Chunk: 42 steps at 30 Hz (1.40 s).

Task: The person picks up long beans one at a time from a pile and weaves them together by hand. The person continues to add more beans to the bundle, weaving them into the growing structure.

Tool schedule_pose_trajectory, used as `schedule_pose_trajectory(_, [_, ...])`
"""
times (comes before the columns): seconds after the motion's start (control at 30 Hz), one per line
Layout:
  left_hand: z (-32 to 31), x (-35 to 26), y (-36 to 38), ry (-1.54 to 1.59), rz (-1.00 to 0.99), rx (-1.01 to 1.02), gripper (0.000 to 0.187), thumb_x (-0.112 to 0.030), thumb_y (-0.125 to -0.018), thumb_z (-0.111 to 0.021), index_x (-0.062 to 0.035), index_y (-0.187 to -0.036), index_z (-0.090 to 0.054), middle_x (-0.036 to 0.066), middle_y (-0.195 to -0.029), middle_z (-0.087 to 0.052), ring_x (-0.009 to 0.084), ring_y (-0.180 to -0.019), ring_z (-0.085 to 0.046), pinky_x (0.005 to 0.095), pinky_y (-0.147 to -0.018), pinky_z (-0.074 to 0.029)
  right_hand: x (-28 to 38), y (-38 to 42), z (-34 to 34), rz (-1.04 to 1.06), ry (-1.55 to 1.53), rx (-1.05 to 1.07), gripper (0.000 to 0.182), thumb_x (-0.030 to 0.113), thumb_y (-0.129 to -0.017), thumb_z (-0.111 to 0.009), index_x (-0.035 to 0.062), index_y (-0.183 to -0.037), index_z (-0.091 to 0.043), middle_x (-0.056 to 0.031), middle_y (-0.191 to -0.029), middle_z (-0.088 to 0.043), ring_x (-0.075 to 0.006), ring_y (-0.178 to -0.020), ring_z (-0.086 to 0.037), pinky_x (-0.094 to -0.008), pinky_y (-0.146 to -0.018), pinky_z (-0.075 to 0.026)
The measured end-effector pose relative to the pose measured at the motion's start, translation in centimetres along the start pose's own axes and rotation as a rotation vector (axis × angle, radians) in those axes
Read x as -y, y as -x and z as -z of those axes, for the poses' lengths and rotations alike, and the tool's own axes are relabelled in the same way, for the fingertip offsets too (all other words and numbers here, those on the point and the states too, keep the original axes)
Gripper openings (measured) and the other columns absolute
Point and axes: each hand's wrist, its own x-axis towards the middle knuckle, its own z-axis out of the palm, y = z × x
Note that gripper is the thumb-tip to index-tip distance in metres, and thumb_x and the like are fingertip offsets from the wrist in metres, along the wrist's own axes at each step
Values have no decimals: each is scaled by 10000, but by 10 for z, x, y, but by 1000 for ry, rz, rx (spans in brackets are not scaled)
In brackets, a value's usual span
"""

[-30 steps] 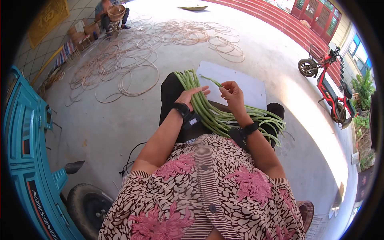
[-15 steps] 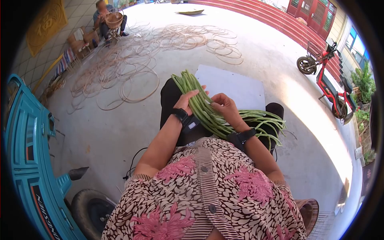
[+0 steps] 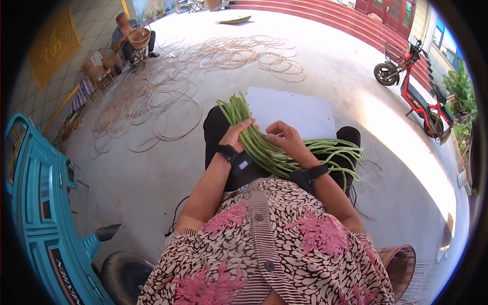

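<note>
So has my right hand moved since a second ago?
Yes: against the pale board, the right hand has shifted toward you, nearer the bean bundle.

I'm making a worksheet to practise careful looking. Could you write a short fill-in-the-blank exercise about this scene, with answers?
1. The person's ____ hand is wrapped around the bundle of long, slender green beans near its upper end.
2. Black wristbands are worn on ____ of the person's wrists.
3. The red-and-black two-wheeled scooter stands on the ____ side of the picture.
4. The wide, long steps at the top are ____ in colour.

Missing words: left; both; right; red.
</note>
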Motion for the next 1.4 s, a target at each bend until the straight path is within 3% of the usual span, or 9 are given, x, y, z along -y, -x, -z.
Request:
schedule_pose_trajectory(0.6, [-28,-3,8,-112,37,-35,298,-189,-828,-701,-52,-1054,-564,61,-936,-609,191,-901,-609,346,-812,-520,-2,-2,-5,129,42,-76,128,105,-812,-659,7,-881,-613,-29,-756,-632,-94,-689,-568,-253,-649,-478])
schedule_pose_trajectory(0.7, [-34,-7,6,-135,45,-44,258,-194,-827,-705,-68,-1007,-570,44,-918,-603,178,-876,-600,333,-780,-517,4,0,-3,115,46,-52,184,181,-811,-672,12,-867,-624,-40,-801,-641,-106,-759,-574,-279,-699,-477])
schedule_pose_trajectory(0.8, [-50,-15,6,-106,32,-6,228,-188,-830,-701,-83,-980,-565,21,-897,-595,171,-858,-588,333,-762,-512,18,-2,15,209,287,-80,383,323,-812,-682,10,-1021,-608,-95,-981,-641,-150,-929,-574,-311,-823,-460])
schedule_pose_trajectory(0.9, [-66,-26,-1,-61,1,117,218,-203,-843,-691,-101,-980,-555,-6,-878,-588,169,-865,-577,342,-803,-492,29,4,35,-45,-68,237,666,452,-788,-685,-8,-1232,-497,-161,-1161,-577,-208,-1080,-529,-335,-942,-410])
schedule_pose_trajectory(0.93, [-76,-32,-1,-31,5,193,219,-207,-846,-687,-103,-986,-554,-9,-878,-588,169,-870,-575,344,-816,-486,36,4,41,-76,76,369,865,485,-759,-712,-34,-1351,-352,-200,-1242,-521,-257,-1131,-510,-335,-992,-381])
schedule_pose_trajectory(1.03, [-109,-45,-4,-3,17,333,210,-215,-860,-670,-109,-998,-553,-16,-884,-590,168,-877,-571,354,-842,-473,47,11,40,-91,-104,633,884,479,-740,-732,-32,-1354,-352,-190,-1224,-534,-259,-1132,-508,-335,-993,-377])
schedule_pose_trajectory(1.17, [-137,-55,-18,-42,23,376,196,-209,-868,-661,-93,-987,-556,1,-893,-594,179,-885,-572,363,-834,-483,30,19,37,-240,-533,846,848,391,-748,-736,-25,-1367,-332,-154,-1091,-612,-220,-1058,-558,-320,-936,-416])
schedule_pose_trajectory(1.3, [-136,-63,-46,-78,5,235,182,-202,-867,-663,-60,-934,-572,46,-889,-597,197,-888,-575,371,-813,-502,30,30,43,-247,-744,799,817,311,-742,-728,-18,-1370,-323,-99,-905,-627,-188,-893,-615,-319,-850,-468])
schedule_pose_trajectory(1.4, [-122,-75,-70,-77,0,119,172,-163,-853,-676,-42,-926,-578,69,-884,-612,215,-869,-595,399,-823,-510,38,37,62,-308,-501,638,649,222,-731,-737,-1,-1246,-410,-56,-842,-580,-144,-735,-619,-277,-709,-520])
